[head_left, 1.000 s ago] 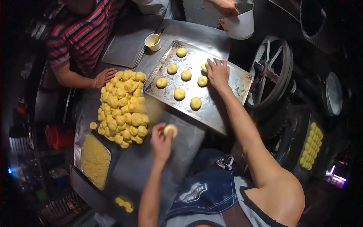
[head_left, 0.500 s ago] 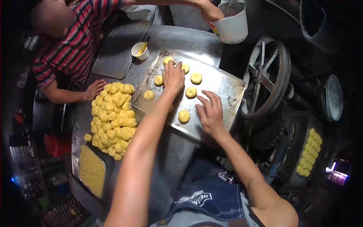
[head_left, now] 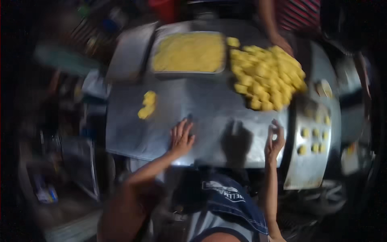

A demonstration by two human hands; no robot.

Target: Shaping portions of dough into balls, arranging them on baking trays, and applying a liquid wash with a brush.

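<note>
Head view has swung round: left hand (head_left: 180, 137) now lies flat, fingers spread, on the metal table (head_left: 209, 105); right hand (head_left: 275, 139) hovers loosely curled, empty, between dough pile (head_left: 270, 76) and baking tray (head_left: 310, 133).

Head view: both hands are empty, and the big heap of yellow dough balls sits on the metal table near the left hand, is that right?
Not quite. In the head view the heap of yellow dough balls sits nearer the right hand; the left hand rests flat on the metal table. Both look empty.
</note>
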